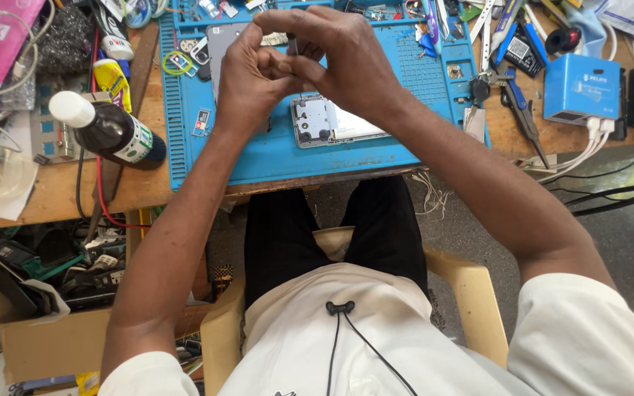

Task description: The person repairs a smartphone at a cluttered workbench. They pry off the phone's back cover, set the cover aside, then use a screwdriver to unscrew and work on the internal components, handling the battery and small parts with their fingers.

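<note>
Hands meet above a blue repair mat (273, 165) on a cluttered wooden bench. Left hand (251, 77) and right hand (339, 55) pinch together around a small dark part (292, 45), mostly hidden by the fingers and too small to identify. Just beneath them lies an opened smartphone (332, 121), partly covered. A dark bottle (108, 130) with a white cap lies left of the mat.
</note>
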